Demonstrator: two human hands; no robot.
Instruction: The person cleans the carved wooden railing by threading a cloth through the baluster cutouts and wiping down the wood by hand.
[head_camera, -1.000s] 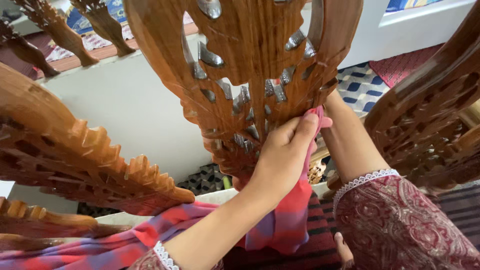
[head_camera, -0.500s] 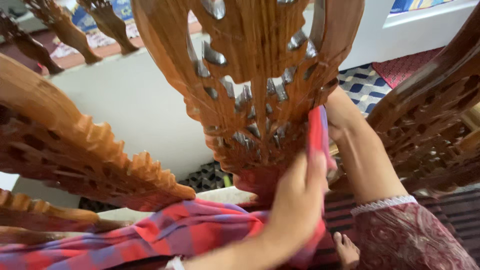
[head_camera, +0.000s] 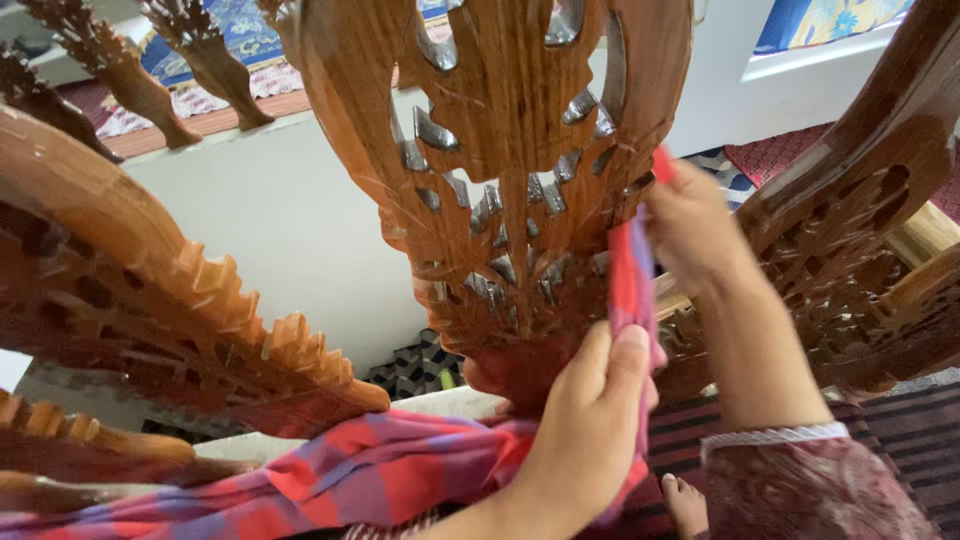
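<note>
Nearest the camera, the left hand (head_camera: 590, 430) is closed around a red and purple checked cloth (head_camera: 400, 470), fingers wrapped over the strip where it climbs along the edge of the carved wooden panel (head_camera: 520, 190). Below that hand the cloth trails off to the lower left in a loose band. Just beyond and higher, the right hand (head_camera: 690, 215) pinches the upper end of the same strip against the panel's right edge; the hand is blurred, so I can only say it appears to be gripping the cloth tip, not how firmly. Between the two hands the cloth runs taut and nearly upright, pressed to the pierced carving.

Done well, this wiping seems to call for keeping the strip tight between both grips and drawing it along the edge so that it gets into the cut-outs, which catch the light and probably hold dust. Slack cloth would likely skim over the ridges or snag on the pointed leaf tips, so a steady pull and a flat fold against the wood look wise.

Further out, a second carved piece with a toothed rim (head_camera: 180, 300) stands to the left, another carved frame (head_camera: 860, 240) to the right. Beyond them are a pale wall (head_camera: 270, 220) and patterned mats (head_camera: 230, 25) on the floor.
</note>
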